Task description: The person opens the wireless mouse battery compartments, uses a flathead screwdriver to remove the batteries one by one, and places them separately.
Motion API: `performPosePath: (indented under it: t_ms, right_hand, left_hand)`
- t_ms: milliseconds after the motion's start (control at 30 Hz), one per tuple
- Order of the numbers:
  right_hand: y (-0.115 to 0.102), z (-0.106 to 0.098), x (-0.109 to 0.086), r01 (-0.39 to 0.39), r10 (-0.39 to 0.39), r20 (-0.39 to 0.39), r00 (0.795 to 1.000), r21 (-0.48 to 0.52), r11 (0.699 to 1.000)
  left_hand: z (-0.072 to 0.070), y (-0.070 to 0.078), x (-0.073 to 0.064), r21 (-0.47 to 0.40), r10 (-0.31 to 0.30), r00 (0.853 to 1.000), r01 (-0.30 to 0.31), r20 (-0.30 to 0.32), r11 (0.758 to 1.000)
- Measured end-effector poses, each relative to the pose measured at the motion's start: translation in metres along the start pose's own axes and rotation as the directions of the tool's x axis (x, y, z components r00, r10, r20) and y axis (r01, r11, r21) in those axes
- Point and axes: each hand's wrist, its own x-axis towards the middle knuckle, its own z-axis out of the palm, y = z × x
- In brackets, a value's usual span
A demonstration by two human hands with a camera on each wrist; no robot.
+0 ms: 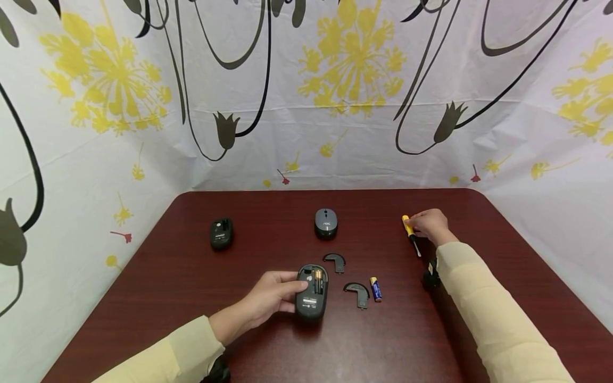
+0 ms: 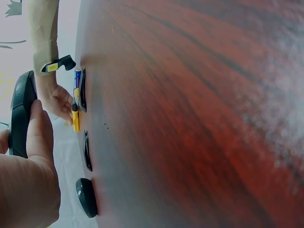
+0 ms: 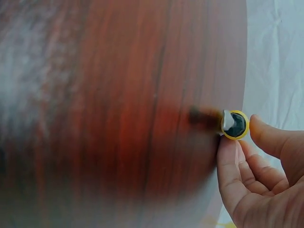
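My left hand (image 1: 265,300) holds a dark computer mouse (image 1: 311,308) with its underside up. The battery compartment is uncovered, and a gold-ended battery (image 1: 318,281) lies inside. In the left wrist view that mouse (image 2: 21,111) is seen edge-on, raised off the table. Far over at the right, my right hand (image 1: 432,224) pinches the yellow handle of a screwdriver (image 1: 408,227) between thumb and fingers. Its metal shaft points toward the near side of the table. The right wrist view looks along the screwdriver (image 3: 235,125) from the tip end.
Two curved battery covers (image 1: 338,261) (image 1: 360,296) lie right of the held mouse, with a blue and yellow battery (image 1: 375,290) close by. A grey mouse (image 1: 326,222) sits at the back middle. Another dark mouse (image 1: 221,234) lies upside down at left on the brown table (image 1: 268,213).
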Motion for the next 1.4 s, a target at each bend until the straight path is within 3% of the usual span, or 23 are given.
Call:
performPosePath:
  t_ms: [367,500,667,833,1133,1400]
  right_hand:
    - [-0.003,-0.006,-0.003,-0.015,0.016,0.024,1.0,-0.008,1.0]
    - [-0.008,-0.01,-0.008,0.018,-0.018,0.026,1.0,-0.025,1.0]
    - [-0.019,-0.006,-0.017,0.084,-0.082,0.081,0.993,-0.022,0.996]
    - [-0.036,0.006,-0.032,0.135,-0.142,0.175,0.974,0.05,0.99]
    - [-0.061,0.029,-0.061,0.178,-0.214,0.264,0.941,0.152,0.972]
    - [-0.067,0.053,-0.086,0.2,-0.273,0.361,0.892,0.228,0.953]
  left_hand:
    - [0.0,0.001,-0.001,-0.008,0.009,1.0,-0.009,0.003,1.0]
    - [0.0,0.001,0.0,-0.011,0.012,1.0,-0.012,0.003,1.0]
    - [0.0,0.001,0.001,-0.018,0.012,1.0,-0.012,0.003,1.0]
    - [0.0,0.0,0.002,-0.022,0.011,1.0,-0.011,0.005,1.0]
    - [0.001,0.0,0.001,-0.019,-0.001,1.0,0.001,0.001,1.0]
    - [0.001,0.0,0.002,-0.015,-0.005,1.0,0.005,-0.002,1.0]
